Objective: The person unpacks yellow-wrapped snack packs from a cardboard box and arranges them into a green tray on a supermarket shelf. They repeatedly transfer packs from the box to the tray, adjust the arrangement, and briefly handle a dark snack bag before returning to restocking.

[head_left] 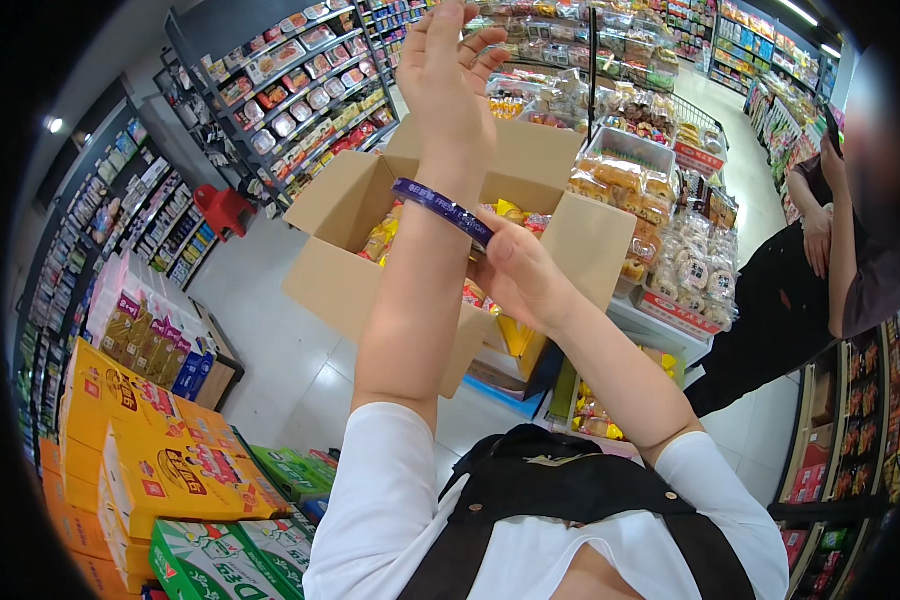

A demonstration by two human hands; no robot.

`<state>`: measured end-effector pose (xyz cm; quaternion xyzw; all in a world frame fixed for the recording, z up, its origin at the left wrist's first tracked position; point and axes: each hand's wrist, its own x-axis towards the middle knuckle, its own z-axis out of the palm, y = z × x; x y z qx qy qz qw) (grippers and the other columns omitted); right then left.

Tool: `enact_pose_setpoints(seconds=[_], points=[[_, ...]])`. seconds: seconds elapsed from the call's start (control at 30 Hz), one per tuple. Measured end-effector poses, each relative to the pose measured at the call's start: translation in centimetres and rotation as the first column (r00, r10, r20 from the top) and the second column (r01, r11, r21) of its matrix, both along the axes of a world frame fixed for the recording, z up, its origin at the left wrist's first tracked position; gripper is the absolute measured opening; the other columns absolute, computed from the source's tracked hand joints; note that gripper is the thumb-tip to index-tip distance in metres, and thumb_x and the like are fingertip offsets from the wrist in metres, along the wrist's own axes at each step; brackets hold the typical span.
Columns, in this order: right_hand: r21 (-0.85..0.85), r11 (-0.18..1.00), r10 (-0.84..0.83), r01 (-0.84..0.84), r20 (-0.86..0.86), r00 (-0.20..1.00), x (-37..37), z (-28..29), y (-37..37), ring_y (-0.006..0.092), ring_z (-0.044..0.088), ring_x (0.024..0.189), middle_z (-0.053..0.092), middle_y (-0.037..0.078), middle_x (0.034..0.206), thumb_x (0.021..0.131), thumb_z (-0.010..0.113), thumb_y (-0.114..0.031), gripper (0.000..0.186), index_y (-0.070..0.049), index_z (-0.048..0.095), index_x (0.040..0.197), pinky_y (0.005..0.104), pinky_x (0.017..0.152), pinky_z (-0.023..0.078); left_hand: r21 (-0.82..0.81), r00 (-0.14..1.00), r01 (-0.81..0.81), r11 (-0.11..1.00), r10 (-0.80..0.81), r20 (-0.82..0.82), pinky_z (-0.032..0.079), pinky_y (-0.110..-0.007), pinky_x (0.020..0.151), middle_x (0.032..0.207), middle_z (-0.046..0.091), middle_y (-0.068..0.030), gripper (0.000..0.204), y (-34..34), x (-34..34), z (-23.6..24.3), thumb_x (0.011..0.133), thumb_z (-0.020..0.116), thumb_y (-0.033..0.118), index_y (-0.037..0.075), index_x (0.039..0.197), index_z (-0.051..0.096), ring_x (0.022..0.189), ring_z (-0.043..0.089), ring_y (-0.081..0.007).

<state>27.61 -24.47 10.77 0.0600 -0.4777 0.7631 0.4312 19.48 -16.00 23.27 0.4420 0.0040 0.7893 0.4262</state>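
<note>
The purple band point(442, 208) you hold has a smooth, glossy face, like plastic or coated ribbon. Below it, your box point(335, 190) is plain matt cardboard, and the packets point(382, 240) inside are shiny, crinkled plastic film. Your shirt point(370, 490) is soft, matt white cloth; your apron point(570, 485) is dark cloth with small metal-looking studs point(475, 507). You stand over smooth, polished floor tiles point(300, 305), where the red stool point(222, 212) looks like moulded plastic. Your yellow cartons point(185, 455) are slick printed card.

One left hand point(444, 90), one right hand point(523, 270), one purple band point(438, 209), one cardboard box point(340, 285), one red stool point(223, 211), one co-worker point(785, 300).
</note>
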Motion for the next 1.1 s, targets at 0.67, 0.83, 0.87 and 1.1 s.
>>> enact_pose_setpoints(seconds=[0.67, 0.83, 0.87, 1.1], points=[[-0.007, 1.0, 0.022, -0.021, 0.373, 0.928, -2.5, -0.2, -3.0, 0.0228, 0.03, 0.137, 0.035, 0.013, 0.146, 0.069, 0.085, -0.032, 0.102, -0.001, 0.026, 0.146, 0.0351, 0.114, 0.022, 0.782, 0.231, -0.555, 0.284, 0.955, -0.183, 0.048, -0.027, 0.051, 0.076, 0.064, -0.0053, 0.008, 0.1, -0.3, 0.9, 0.09, 0.06, 0.004, 0.003, 0.097, 0.059, 0.061, 0.062, -0.0112], [0.097, 0.984, 0.094, -0.152, 0.442, 0.892, -2.1, -0.1, -2.4, 0.0233, 0.033, 0.136, 0.039, 0.013, 0.144, 0.071, 0.084, -0.029, 0.098, -0.002, 0.027, 0.146, 0.036, 0.114, 0.022, 0.405, 0.835, -0.158, 0.9, 0.341, -0.432, 0.045, -0.025, 0.046, 0.076, 0.064, -0.005, 0.01, -1.2, -1.7, 1.4, 0.088, 0.06, 0.004, 0.003, 0.098, 0.061, 0.056, 0.059, -0.0121], [0.108, 0.985, 0.078, -0.135, 0.418, 0.905, -2.0, 0.3, -2.3, 0.0232, 0.033, 0.136, 0.04, 0.013, 0.143, 0.072, 0.084, -0.03, 0.097, -0.002, 0.028, 0.146, 0.0361, 0.114, 0.023, 0.27, 0.961, 0.086, 0.959, -0.008, -0.278, 0.044, -0.024, 0.045, 0.074, 0.063, -0.0046, 0.011, -1.2, -3.0, 2.7, 0.088, 0.06, 0.005, 0.002, 0.098, 0.061, 0.054, 0.057, -0.0112], [0.195, 0.981, -0.104, 0.01, 0.476, 0.873, -5.1, -2.1, -4.1, 0.025, 0.04, 0.132, 0.041, 0.02, 0.142, 0.084, 0.072, -0.041, 0.088, 0.004, 0.026, 0.144, 0.0366, 0.109, 0.032, 0.303, 0.758, -0.462, 0.834, 0.548, -0.353, 0.042, -0.02, 0.043, 0.07, 0.06, -0.0013, 0.016, 0.2, -4.2, -0.3, 0.094, 0.058, 0.015, 0.0, 0.098, 0.06, 0.049, 0.05, -0.0077]])
